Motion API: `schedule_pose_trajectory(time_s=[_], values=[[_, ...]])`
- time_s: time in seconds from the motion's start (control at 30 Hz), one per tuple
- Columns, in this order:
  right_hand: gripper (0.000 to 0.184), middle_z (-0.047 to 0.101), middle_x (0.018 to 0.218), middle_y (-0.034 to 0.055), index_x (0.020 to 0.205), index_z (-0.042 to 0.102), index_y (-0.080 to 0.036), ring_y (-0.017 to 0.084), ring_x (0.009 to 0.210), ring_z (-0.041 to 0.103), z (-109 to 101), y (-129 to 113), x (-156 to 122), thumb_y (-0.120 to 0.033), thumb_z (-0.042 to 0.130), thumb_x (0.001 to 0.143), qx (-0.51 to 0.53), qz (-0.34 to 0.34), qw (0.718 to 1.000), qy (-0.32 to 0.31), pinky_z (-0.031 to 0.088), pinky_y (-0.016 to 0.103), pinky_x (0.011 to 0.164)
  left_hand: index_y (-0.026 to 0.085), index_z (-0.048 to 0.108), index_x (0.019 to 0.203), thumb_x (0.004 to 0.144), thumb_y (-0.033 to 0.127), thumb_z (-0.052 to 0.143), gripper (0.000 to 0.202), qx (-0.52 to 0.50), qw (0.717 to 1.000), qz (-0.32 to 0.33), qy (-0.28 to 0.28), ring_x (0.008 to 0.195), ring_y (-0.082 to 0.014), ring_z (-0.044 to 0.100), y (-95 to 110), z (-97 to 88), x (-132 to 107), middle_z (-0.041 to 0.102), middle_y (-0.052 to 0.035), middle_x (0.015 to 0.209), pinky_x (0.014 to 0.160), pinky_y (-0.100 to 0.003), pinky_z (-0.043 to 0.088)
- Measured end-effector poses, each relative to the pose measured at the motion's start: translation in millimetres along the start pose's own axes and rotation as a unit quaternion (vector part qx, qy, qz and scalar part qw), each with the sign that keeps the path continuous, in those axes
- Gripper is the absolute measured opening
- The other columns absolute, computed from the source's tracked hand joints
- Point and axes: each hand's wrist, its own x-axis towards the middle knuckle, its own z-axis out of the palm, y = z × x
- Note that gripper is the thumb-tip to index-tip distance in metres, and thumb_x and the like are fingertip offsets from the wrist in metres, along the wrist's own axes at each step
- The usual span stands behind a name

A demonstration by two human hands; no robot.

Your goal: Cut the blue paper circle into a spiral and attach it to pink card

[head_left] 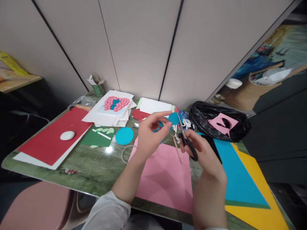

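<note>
Above the table [103, 169], your left hand [153, 133] pinches blue paper [173, 118]; your curled right hand [203, 150] grips scissors [192, 149], slanted lengthwise, tips far-left

A craft workspace is indicated by coloured paper [165, 182] laid either side of the right grip [202, 148] on the worktop [103, 169], with wall panels [139, 48] seen beyond.
</note>
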Motion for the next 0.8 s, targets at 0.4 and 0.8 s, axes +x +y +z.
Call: schedule_pose_trajectory(time_s=[0.4, 0.8], values=[[0.011, 0.047, 0.066, -0.0035, 0.080, 0.048, -0.022, 0.012, 0.061, 0.037, 5.4, 1.1, 2.1, -0.028, 0.057, 0.082, -0.020, -0.020, 1.000, 0.008, 0.030, 0.026, 0.055, 0.025, 0.071, 0.102, 0.078, 0.019, 0.065, 0.025, 0.007, 1.000, 0.017, 0.009, 0.064, -0.0092, 0.051, 1.7, -1.3, -1.3, 0.064, 0.0002, 0.075, 0.053, -0.020, 0.041], [0.012, 0.049, 0.062, -0.0058, 0.078, 0.048, -0.021, 0.010, 0.058, 0.039, -1.9, 2.6, 0.2, -0.022, 0.059, 0.081, -0.010, 0.006, 1.000, -0.013, 0.030, 0.024, 0.053, 0.026, 0.071, 0.107, 0.080, 0.019, 0.062, 0.029, 0.015, 1.000, 0.020, -0.017, 0.061, -0.0092, 0.046, 2.8, -2.8, 0.1, 0.062, -0.0006, 0.076, 0.052, -0.020, 0.040]])
